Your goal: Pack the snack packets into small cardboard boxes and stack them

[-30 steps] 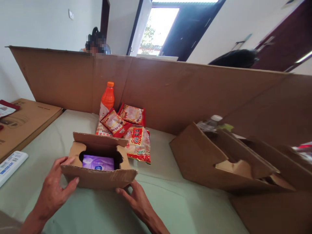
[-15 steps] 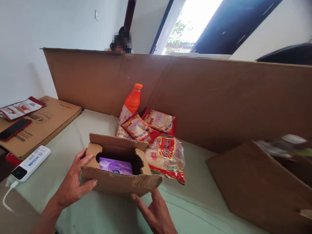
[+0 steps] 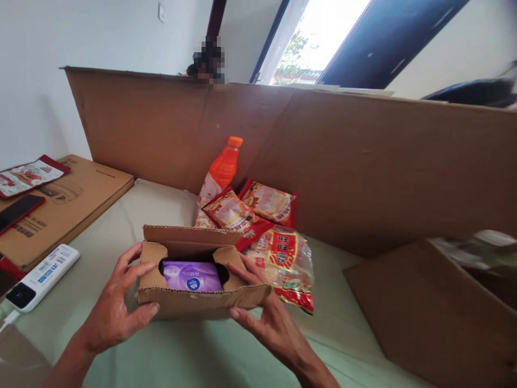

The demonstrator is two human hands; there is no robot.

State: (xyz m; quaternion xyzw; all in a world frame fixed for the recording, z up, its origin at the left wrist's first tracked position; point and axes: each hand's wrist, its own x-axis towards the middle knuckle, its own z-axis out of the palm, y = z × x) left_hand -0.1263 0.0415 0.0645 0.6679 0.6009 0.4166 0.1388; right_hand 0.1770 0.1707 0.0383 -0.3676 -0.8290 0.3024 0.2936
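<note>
A small cardboard box (image 3: 189, 303) sits on the pale green surface (image 3: 194, 355) with its flaps up. Inside lies a purple packet (image 3: 192, 276). My left hand (image 3: 115, 307) grips the box's left end, thumb on the front wall and fingers on the left side flap. My right hand (image 3: 266, 312) grips the right end, thumb on the front and fingers over the right side flap. Just behind the box lie red snack bags (image 3: 283, 253) and an orange drink bottle (image 3: 221, 170).
A tall cardboard sheet (image 3: 347, 161) stands across the back; someone's head shows above it. At the right lies another cardboard box (image 3: 428, 312). At the left are a white power bank (image 3: 38, 277), a flat carton (image 3: 68, 202), a phone (image 3: 16, 211) and a snack packet (image 3: 28, 175).
My right hand rose from the box's front bottom edge to grip its right end. The side flaps have folded further inward. The view shifted slightly.
</note>
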